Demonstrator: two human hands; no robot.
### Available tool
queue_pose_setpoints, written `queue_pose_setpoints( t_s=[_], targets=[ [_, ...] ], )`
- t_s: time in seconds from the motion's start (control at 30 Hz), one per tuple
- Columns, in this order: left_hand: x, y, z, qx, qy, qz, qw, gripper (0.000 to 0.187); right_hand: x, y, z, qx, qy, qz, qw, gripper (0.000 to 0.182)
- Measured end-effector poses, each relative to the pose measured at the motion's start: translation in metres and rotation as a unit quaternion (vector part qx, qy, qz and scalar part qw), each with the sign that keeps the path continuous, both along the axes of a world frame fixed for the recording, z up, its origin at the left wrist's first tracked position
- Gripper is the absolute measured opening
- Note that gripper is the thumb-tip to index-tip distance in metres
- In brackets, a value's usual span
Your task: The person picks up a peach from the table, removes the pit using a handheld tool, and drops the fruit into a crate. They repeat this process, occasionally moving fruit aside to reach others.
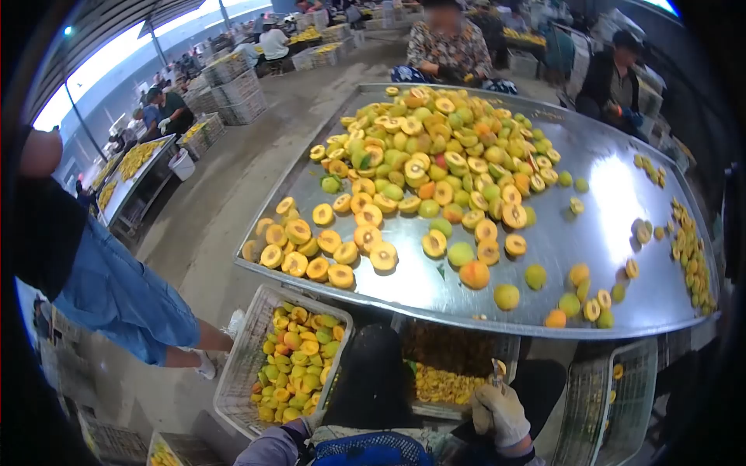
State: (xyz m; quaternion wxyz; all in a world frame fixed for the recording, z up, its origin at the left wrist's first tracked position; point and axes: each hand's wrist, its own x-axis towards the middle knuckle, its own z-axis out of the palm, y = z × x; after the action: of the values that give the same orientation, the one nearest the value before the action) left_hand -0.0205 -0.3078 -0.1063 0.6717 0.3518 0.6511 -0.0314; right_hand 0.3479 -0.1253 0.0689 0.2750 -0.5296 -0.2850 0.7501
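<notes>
My right hand (501, 413), in a whitish glove, is closed round a small metal tool (496, 374) that points upward. A bit of yellow fruit shows at the tool's tip. Below and beyond this hand is a crate (447, 409) holding yellow fruit pieces. My left hand (315, 420), also gloved, is low beside the near right edge of a pale plastic crate (225, 380) full of yellow-green fruit halves (295, 357). Its fingers are hidden. Ahead, a heap of whole and halved stone fruit (435, 147) lies on a metal table (404, 287).
A person in blue shorts (124, 287) stands at my left. Across the table sits a person in a patterned top (449, 46), and another person (610, 85) sits at the right. Another crate (583, 412) stands under the table's right side. Farther off are stacked crates (233, 89).
</notes>
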Motion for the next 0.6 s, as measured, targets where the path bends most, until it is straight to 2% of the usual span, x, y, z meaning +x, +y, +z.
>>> queue_pose_setpoints(
  t_s=[0.13, 0.23, 0.3, 0.37, 0.4, 0.5, 0.53, 0.57, 0.6],
  targets=[
    [-0.001, 0.015, 0.0, 0.015, 0.009, 0.06, 0.998, 0.036, 0.003, 0.017, -0.017, 0.025, -0.022, -0.032, 0.999, 0.021],
    [-0.005, 0.022, 0.002, 0.021, 0.029, 0.107, 0.994, 0.036, 0.007, 0.032, -0.021, 0.012, -0.019, -0.005, 1.0, 0.018],
    [-0.007, 0.033, 0.006, 0.025, 0.048, 0.142, 0.988, 0.036, 0.021, 0.039, -0.053, 0.014, -0.047, 0.012, 0.999, 0.016],
    [-0.007, 0.05, 0.009, 0.025, 0.071, 0.171, 0.982, 0.036, 0.037, 0.04, -0.114, 0.214, -0.041, 0.174, 0.96, 0.02],
    [-0.006, 0.057, 0.011, 0.024, 0.077, 0.184, 0.98, 0.036, 0.02, 0.045, -0.078, 0.123, -0.013, 0.123, 0.985, 0.019],
    [-0.001, 0.08, 0.011, 0.022, 0.101, 0.213, 0.972, 0.036, 0.013, 0.058, -0.099, 0.044, 0.023, 0.115, 0.992, 0.02],
    [0.002, 0.087, 0.015, 0.017, 0.106, 0.223, 0.969, 0.036, 0.007, 0.068, -0.081, -0.005, -0.005, 0.129, 0.992, 0.02],
    [0.002, 0.096, 0.016, 0.015, 0.113, 0.226, 0.968, 0.036, 0.01, 0.07, -0.086, 0.033, 0.048, 0.159, 0.985, 0.019],
    [0.007, 0.103, 0.017, 0.013, 0.117, 0.232, 0.966, 0.036, 0.01, 0.075, -0.081, -0.005, 0.069, 0.174, 0.982, 0.019]
  ],
)
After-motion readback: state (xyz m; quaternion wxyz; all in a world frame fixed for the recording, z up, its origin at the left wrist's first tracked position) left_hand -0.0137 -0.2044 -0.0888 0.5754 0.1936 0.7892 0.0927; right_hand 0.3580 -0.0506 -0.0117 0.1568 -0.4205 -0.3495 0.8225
